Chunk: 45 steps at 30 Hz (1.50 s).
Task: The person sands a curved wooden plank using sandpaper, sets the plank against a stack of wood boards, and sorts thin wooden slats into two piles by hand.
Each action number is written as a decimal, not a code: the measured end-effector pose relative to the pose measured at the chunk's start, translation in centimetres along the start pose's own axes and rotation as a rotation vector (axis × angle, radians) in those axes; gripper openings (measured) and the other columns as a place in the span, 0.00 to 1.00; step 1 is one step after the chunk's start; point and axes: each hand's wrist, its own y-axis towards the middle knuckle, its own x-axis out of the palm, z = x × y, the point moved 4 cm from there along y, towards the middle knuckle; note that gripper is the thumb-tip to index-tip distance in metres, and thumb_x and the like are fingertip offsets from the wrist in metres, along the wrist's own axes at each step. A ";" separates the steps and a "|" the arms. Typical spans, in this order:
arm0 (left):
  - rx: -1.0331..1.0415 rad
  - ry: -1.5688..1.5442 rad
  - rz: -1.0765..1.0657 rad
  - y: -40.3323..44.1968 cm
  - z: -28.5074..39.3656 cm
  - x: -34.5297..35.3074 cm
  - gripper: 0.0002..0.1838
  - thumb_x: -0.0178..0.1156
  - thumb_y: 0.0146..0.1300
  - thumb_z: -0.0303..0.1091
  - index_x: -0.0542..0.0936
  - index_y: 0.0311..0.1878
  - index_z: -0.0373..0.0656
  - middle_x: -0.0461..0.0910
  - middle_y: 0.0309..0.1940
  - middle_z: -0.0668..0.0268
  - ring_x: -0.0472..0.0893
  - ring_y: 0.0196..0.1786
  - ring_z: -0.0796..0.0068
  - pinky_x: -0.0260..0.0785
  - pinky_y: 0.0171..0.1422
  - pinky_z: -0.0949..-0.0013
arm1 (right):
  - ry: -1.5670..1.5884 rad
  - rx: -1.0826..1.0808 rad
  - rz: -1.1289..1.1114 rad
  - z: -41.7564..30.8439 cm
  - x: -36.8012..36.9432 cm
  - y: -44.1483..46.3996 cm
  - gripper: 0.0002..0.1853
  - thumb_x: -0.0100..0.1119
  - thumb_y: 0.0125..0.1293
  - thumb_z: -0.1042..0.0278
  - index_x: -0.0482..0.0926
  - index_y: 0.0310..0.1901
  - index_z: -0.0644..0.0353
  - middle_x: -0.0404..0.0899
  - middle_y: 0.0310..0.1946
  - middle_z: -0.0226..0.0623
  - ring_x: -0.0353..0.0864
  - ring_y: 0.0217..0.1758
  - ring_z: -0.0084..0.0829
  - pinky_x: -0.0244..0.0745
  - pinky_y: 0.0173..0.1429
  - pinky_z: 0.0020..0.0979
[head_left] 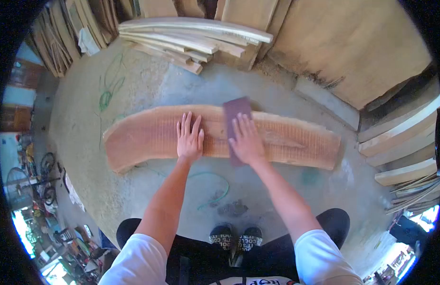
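Note:
A long, gently curved wooden plank (300, 145) lies across the view in front of me, with saw lines over its face and a darker grain streak right of the middle. My left hand (190, 137) rests flat on the plank left of its middle, fingers spread. Under my right hand (247, 140) is a dark purplish-brown sheet of sandpaper (237, 105), which the palm and fingers press flat against the wood. The sheet reaches past both long edges of the plank and looks slightly blurred.
Curved boards (196, 35) are stacked at the back. Large wooden panels (353, 42) lean at the upper right, and more cut pieces (400, 137) stand at the right. A green cord (106, 99) lies on the concrete floor (148, 199). At far left is a fan (19, 187).

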 end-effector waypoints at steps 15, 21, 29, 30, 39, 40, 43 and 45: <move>-0.018 -0.051 0.006 -0.5 -0.5 0.1 0.36 0.48 0.75 0.56 0.59 0.80 0.49 0.52 0.81 0.50 0.48 0.84 0.48 0.37 0.85 0.41 | 0.015 0.101 0.115 -1.7 -3.8 0.3 0.37 0.50 0.75 0.53 0.57 0.77 0.68 0.46 0.81 0.61 0.40 0.85 0.58 0.39 0.86 0.55; -0.138 -0.066 0.038 0.8 1.5 0.0 0.42 0.48 0.73 0.63 0.57 0.81 0.47 0.49 0.81 0.44 0.45 0.84 0.43 0.34 0.84 0.37 | -0.273 0.282 0.138 8.8 -0.8 -5.7 0.36 0.45 0.76 0.45 0.56 0.81 0.50 0.45 0.83 0.53 0.39 0.86 0.54 0.30 0.86 0.56; -0.020 -0.002 -0.088 2.1 6.7 4.5 0.41 0.44 0.75 0.63 0.52 0.84 0.52 0.43 0.85 0.51 0.43 0.86 0.52 0.35 0.86 0.44 | -0.174 0.290 0.188 9.1 -0.7 -5.4 0.34 0.46 0.75 0.47 0.59 0.80 0.41 0.46 0.83 0.46 0.41 0.86 0.52 0.30 0.86 0.56; -0.061 0.036 -0.076 2.3 3.9 3.5 0.41 0.43 0.76 0.62 0.52 0.83 0.48 0.43 0.84 0.50 0.43 0.86 0.52 0.35 0.86 0.44 | -0.159 0.302 0.196 9.1 -0.8 -5.7 0.34 0.46 0.75 0.47 0.59 0.80 0.41 0.46 0.83 0.46 0.41 0.86 0.52 0.30 0.86 0.56; 0.067 0.276 -0.247 -0.9 2.5 1.6 0.47 0.40 0.76 0.64 0.51 0.80 0.29 0.46 0.83 0.48 0.46 0.86 0.53 0.39 0.86 0.48 | -0.150 0.323 0.209 9.0 -0.9 -5.7 0.32 0.47 0.75 0.50 0.61 0.79 0.39 0.48 0.83 0.44 0.43 0.86 0.49 0.33 0.86 0.56; 0.221 0.130 -0.284 -1.2 3.5 1.5 0.47 0.42 0.76 0.63 0.52 0.80 0.30 0.47 0.83 0.48 0.46 0.85 0.52 0.40 0.86 0.48 | -0.154 0.327 0.208 9.1 -0.8 -5.6 0.32 0.47 0.75 0.50 0.61 0.79 0.39 0.49 0.83 0.44 0.43 0.86 0.49 0.33 0.86 0.56; 0.335 -0.085 -0.274 0.2 0.9 1.5 0.42 0.48 0.76 0.57 0.56 0.79 0.33 0.49 0.83 0.49 0.50 0.84 0.50 0.46 0.85 0.48 | -0.129 0.304 0.238 9.2 -0.9 -5.7 0.32 0.48 0.75 0.51 0.61 0.79 0.39 0.49 0.83 0.44 0.44 0.86 0.50 0.33 0.86 0.56; 0.156 0.117 -0.125 2.1 -3.4 0.8 0.37 0.47 0.78 0.51 0.56 0.79 0.33 0.52 0.82 0.49 0.53 0.83 0.48 0.48 0.84 0.47 | -0.131 0.297 0.241 9.3 -0.8 -5.7 0.32 0.47 0.75 0.51 0.61 0.79 0.39 0.50 0.82 0.44 0.45 0.85 0.51 0.33 0.86 0.56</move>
